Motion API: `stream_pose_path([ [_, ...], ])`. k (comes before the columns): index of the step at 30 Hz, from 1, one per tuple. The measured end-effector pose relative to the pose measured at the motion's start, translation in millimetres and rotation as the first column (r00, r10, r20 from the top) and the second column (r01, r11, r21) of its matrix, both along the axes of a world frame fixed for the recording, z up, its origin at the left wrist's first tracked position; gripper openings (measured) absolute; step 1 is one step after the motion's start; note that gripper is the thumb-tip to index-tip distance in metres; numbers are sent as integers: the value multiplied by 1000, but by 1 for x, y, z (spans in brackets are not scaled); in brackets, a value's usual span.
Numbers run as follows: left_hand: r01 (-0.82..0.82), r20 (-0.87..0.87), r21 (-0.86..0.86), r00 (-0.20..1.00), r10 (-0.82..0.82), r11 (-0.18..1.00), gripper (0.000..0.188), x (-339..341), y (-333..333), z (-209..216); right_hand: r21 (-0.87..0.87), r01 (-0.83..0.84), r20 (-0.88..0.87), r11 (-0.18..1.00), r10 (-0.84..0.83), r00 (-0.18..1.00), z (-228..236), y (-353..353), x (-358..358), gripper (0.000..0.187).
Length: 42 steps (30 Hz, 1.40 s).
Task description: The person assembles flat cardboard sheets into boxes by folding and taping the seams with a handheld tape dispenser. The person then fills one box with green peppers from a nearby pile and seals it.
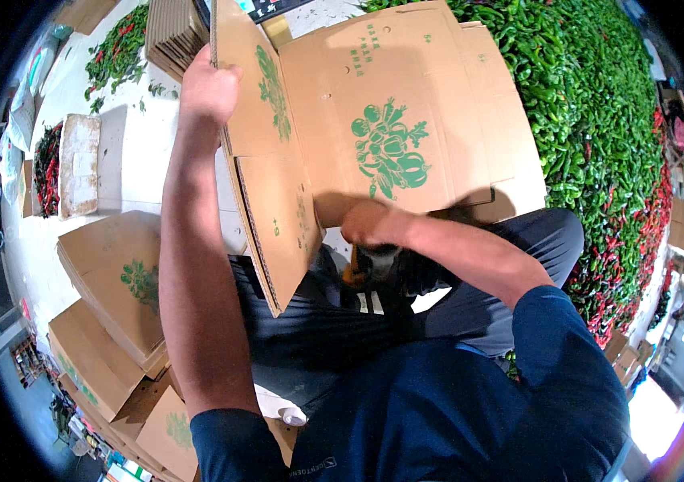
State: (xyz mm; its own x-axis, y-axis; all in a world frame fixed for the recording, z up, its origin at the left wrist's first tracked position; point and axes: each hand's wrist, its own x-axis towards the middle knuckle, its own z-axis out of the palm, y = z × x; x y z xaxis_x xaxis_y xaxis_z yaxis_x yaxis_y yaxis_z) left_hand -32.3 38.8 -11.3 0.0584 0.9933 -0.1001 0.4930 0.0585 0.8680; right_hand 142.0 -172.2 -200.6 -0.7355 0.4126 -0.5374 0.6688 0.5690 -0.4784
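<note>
A partly unfolded brown cardboard box [454,104] stands before me, printed with green vegetable drawings. Its left panel [266,173] is swung out at an angle to the wide panel. Around the upper left edge of that panel, my left hand [209,90] is closed. My right hand [370,223] is closed at the box's lower edge, by a small shadowed flap; its fingertips are partly hidden. Below it, between my legs, is a dark object with a yellow-orange part [353,271], too shaded to name.
Green peppers [599,120] lie heaped on the right, with red ones [599,309] along the outer side. Folded cartons [109,289] are stacked at the left, more [172,36] at the far left. A whitish foam box [80,165] sits beside dark red peppers [49,170].
</note>
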Motion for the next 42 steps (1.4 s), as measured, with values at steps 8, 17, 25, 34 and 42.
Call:
stream_pose_path([
  [8, 7, 69, -41, 998, -4, 999, 35, -2, 1, 0, -179, 207, 186, 962, -174, 967, -57, -103, -7, 23],
  [17, 25, 132, -68, 991, -16, 997, 32, -12, -5, 4, -320, 695, 224, 643, -662, 715, -102, -146, 5, 49],
  [25, -8, 18, -87, 1000, 10, 996, 35, -2, 3, -1, -576, 276, 49, 769, -304, 951, -56, -103, 7, 49],
  [34, 73, 324, -221, 946, 2, 972, 38, 5, -2, 3, 128, 992, -425, 20, -902, 73, 105, 51, 246, 38],
  [42, 236, 567, -385, 823, 27, 892, 39, 17, -17, 6, 263, 917, 114, -301, -934, -339, 14, -12, 400, 100],
])
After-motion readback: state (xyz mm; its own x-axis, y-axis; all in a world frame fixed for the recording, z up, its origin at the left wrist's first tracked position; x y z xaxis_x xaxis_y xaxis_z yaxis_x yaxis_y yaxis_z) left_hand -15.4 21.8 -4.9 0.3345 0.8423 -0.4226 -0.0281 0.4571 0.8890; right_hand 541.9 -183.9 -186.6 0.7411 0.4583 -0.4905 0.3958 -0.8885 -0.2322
